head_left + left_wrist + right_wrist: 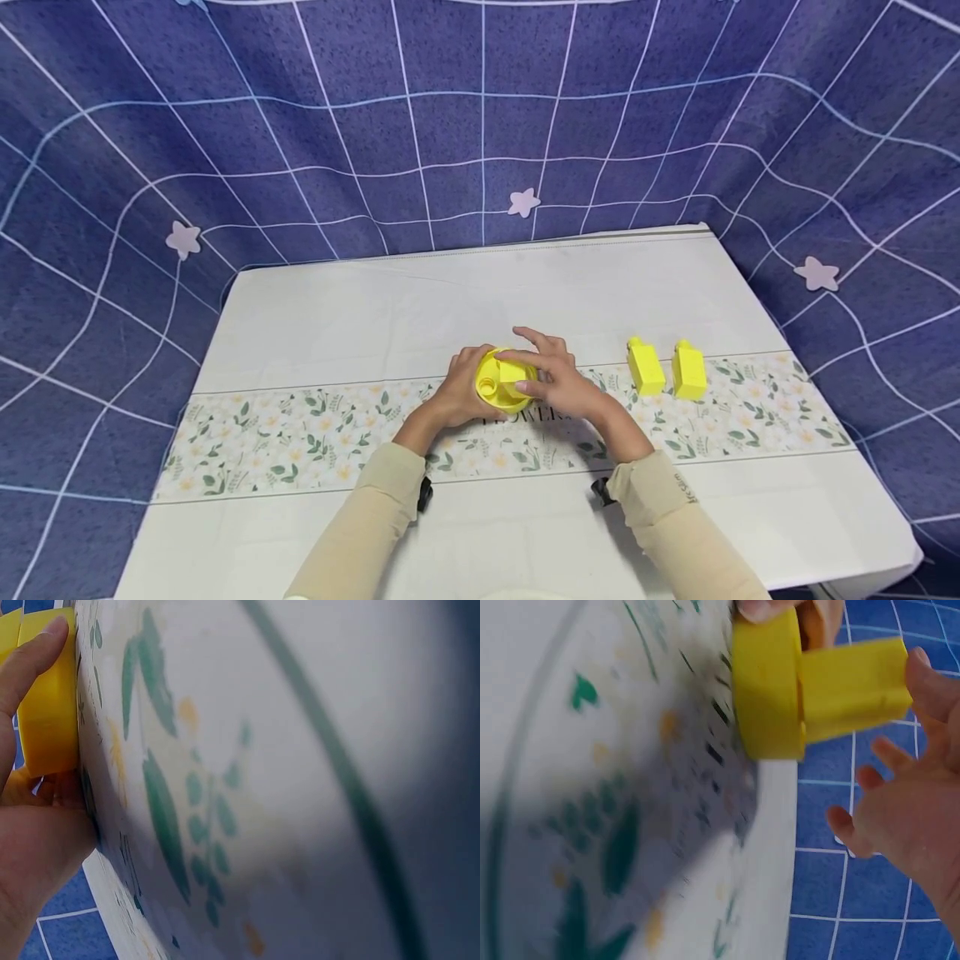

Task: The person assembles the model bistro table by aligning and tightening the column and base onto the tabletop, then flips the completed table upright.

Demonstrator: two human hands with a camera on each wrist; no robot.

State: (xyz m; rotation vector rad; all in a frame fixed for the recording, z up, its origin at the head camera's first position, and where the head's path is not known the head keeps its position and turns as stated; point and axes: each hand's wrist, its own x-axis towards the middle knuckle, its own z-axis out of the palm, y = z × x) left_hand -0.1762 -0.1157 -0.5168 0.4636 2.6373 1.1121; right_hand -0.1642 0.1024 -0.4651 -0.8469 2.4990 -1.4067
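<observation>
A round yellow base (489, 369) with a small ringed socket in its upper face lies on the table's flowered band. My left hand (456, 393) grips its side, thumb along the near edge. From the base rises a yellow block (512, 377), which my right hand (564, 387) pinches near its top between thumb and index finger. In the right wrist view the block (855, 688) stands straight out of the base (768, 690), while the other right fingers are spread away from it. How the block's lower end fits is hidden.
Two more yellow blocks with small knobs lie side by side to the right: a nearer one (647, 367) and an outer one (688, 372). The white table (300, 325) has a printed flower strip. A blue checked curtain (450, 125) surrounds the table's back and sides.
</observation>
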